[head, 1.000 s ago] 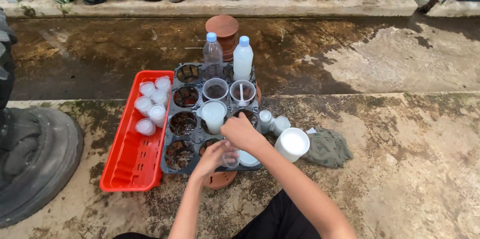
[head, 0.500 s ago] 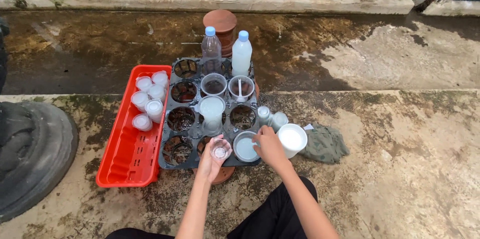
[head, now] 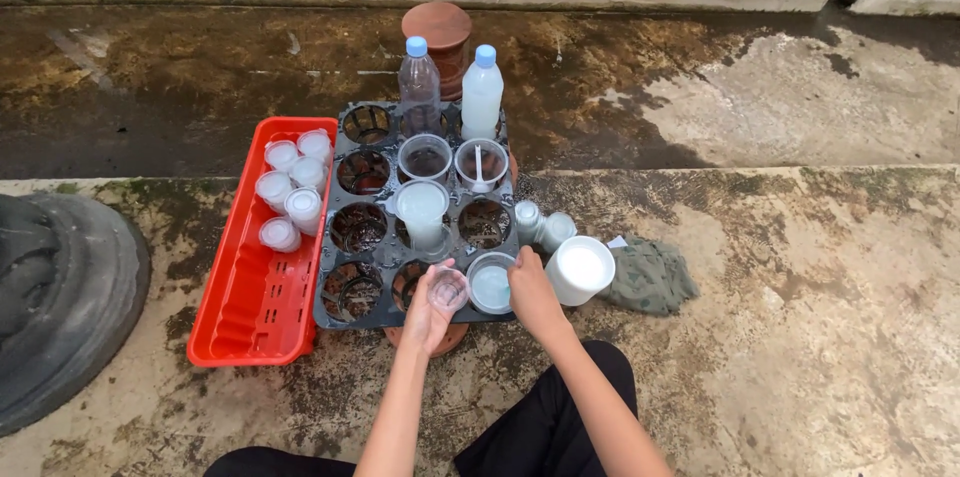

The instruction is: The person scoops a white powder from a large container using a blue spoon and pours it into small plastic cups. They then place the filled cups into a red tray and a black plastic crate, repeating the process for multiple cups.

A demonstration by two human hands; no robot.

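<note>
The person's left hand (head: 428,309) has its grip clamped around a small clear plastic cup (head: 448,288), held tilted just above the near edge of the dark grey plastic seedling tray (head: 340,312) with round cells, at about 6 o'clock on that tray. The right hand (head: 530,292) rests its fingers closed on the rim of a clear round container of whitish liquid (head: 491,284) seated in the tray's near right cell, at 3 o'clock from the cup and just beside it. A tall clear cup of milky liquid (head: 421,212) stands upright at 12 o'clock from the hands, in the middle of the tray. To do this well, the small cup should probably be kept level and low over the tray, with the right hand steadying the container so it does not rock in its cell, since a spill would run onto the wet concrete floor (head: 800,317). A red plastic trough (head: 240,317) holding lidded white cups (head: 290,187) lies at 9 o'clock, touching the tray.
</note>
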